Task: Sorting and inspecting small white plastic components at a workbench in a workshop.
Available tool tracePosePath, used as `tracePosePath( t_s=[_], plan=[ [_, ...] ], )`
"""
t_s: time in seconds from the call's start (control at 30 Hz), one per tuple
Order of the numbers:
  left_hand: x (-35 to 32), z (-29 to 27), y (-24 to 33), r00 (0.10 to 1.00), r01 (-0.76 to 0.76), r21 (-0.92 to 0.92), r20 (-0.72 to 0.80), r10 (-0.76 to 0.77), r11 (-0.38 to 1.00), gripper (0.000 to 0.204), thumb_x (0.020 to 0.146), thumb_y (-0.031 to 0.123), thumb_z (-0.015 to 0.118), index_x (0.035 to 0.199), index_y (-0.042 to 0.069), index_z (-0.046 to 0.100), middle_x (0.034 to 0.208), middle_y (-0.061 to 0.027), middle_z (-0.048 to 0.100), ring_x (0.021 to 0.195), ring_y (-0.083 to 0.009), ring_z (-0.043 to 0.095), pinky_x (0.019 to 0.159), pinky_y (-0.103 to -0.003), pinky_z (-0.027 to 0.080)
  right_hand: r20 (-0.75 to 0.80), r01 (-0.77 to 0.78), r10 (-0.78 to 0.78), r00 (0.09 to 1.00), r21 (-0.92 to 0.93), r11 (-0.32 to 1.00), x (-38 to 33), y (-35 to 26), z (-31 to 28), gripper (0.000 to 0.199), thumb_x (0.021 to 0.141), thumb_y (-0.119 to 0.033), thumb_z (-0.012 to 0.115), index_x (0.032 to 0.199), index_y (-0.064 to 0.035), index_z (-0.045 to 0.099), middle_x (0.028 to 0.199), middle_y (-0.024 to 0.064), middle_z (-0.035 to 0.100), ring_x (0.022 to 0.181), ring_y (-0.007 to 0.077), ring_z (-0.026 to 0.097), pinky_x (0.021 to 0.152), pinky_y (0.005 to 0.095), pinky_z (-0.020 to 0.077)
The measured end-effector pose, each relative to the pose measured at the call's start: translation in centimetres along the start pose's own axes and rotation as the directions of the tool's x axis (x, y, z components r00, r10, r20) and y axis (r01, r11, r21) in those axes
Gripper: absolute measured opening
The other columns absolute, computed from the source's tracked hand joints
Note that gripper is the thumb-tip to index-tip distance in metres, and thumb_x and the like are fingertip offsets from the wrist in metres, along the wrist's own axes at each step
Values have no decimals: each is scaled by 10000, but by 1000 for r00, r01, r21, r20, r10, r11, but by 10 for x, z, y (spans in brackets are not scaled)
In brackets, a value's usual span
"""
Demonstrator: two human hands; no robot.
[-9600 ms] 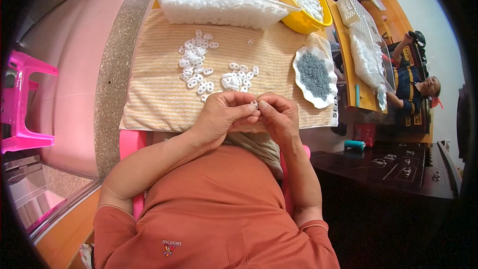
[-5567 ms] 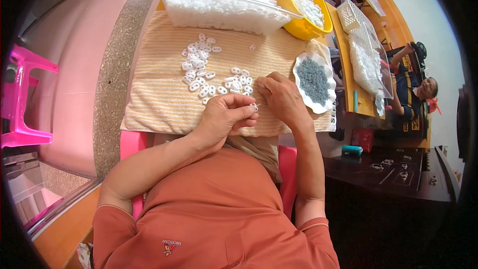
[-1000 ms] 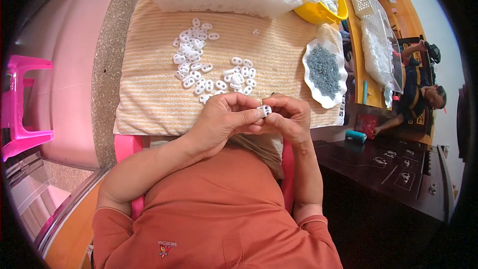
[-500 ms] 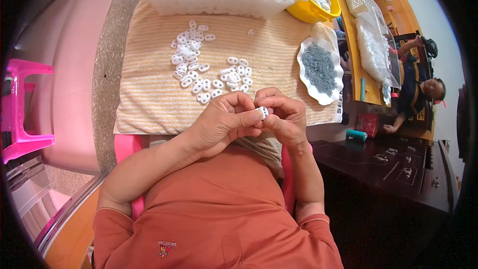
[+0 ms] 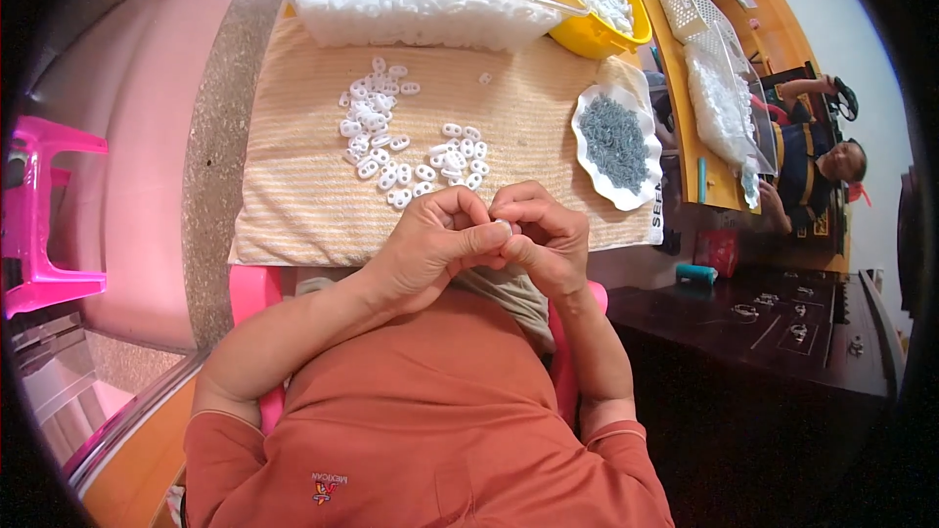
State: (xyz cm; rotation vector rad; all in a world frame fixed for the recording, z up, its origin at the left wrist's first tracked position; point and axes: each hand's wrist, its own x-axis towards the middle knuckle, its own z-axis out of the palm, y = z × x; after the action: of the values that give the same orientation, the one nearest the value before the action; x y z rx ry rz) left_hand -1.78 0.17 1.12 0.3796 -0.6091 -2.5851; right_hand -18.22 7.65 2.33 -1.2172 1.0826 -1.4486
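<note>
Ok, left hand (image 5: 430, 244) & right hand (image 5: 543, 240) both curled shut, fingertips pinching one small white plastic piece (image 5: 503, 226) betw them. Loose white pieces (image 5: 411, 152) just beyond. Best: firm grip, press squarely.

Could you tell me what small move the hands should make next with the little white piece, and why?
Probably keep pressing it together: the left hand and right hand meet fingertip to fingertip around the small white piece, which only peeks out between them. Once it seats, it could likely join the loose white pieces on the striped cloth just ahead.
</note>
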Motion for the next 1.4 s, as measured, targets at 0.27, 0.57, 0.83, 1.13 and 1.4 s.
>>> tracePosePath(
  t_s=[0.27,0.57,0.83,1.13,1.4],
  plan=[
    [6,-3,1,1000,30,10,-1,-30,999,104,872,75,689,849,58,589,867,-44,652,789,-119,641,709,-254,562,-6,2,-2,1000,25,1000,4,2,-5,207,814,-33,727,998,28,654,1003,139,610,894,170,589,759,255,476],
    [6,-2,3,991,101,43,-95,-97,994,143,893,143,679,863,31,595,910,-71,645,764,-137,632,694,-251,555,-383,-114,24,924,-212,971,17,-25,-13,102,862,26,650,963,38,637,849,64,636,706,133,636,668,240,532],
    [5,0,3,988,91,127,-135,-74,988,144,883,142,693,851,37,599,858,-55,648,734,-113,624,677,-249,551,-440,43,-420,794,-649,759,97,-63,-90,239,875,-80,675,1061,67,650,849,87,675,742,135,649,689,232,522],
    [6,-4,3,989,80,187,-137,-55,979,125,891,124,677,842,67,577,874,-54,658,716,-106,635,674,-246,555,-264,-36,-210,941,-698,716,141,-55,-127,275,848,-82,695,1097,27,652,941,56,675,805,102,623,717,234,499],
    [4,-4,3,975,75,203,-222,-29,976,143,883,139,691,832,73,574,837,-30,652,695,-93,632,646,-227,552,11,-36,109,994,-909,416,83,-31,-59,174,789,-41,699,955,5,672,815,85,660,692,169,609,661,293,489]
  ],
)
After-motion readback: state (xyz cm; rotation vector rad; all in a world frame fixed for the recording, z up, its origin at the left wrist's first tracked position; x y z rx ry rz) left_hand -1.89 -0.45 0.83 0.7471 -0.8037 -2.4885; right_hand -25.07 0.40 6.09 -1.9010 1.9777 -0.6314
